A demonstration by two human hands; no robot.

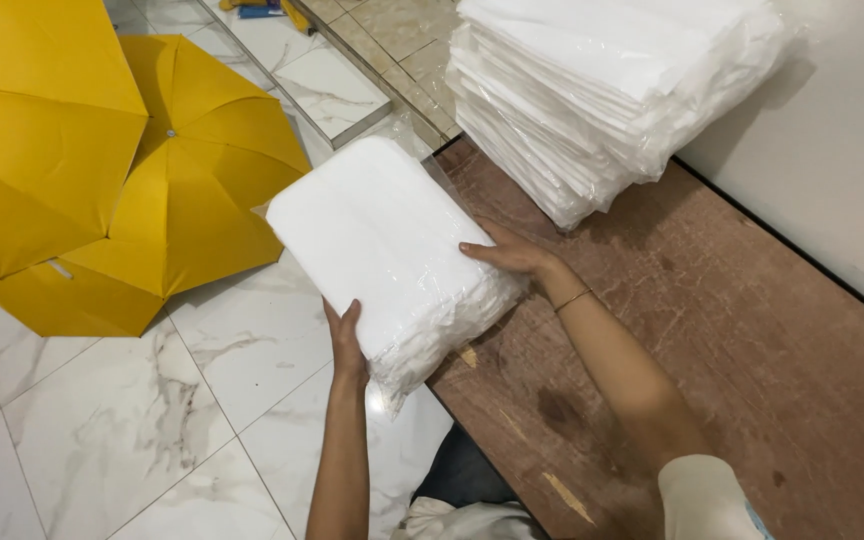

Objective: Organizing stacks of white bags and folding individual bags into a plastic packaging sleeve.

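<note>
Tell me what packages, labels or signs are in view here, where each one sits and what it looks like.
Held pack: flat rectangular bundle of white sheets in clear plastic, gripped by the left hand and right hand, overhanging the brown board's edge.
Stacked packs: tall pile of similar white bundles in clear plastic, at the board's far end by the white wall.
No labels, signs or screens visible.

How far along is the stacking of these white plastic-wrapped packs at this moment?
Done: a tall pile of white packs sits on the brown board. In hand: the left hand and right hand hold one bundle at the board's edge. What is left cannot be judged; no other loose packs show.
</note>
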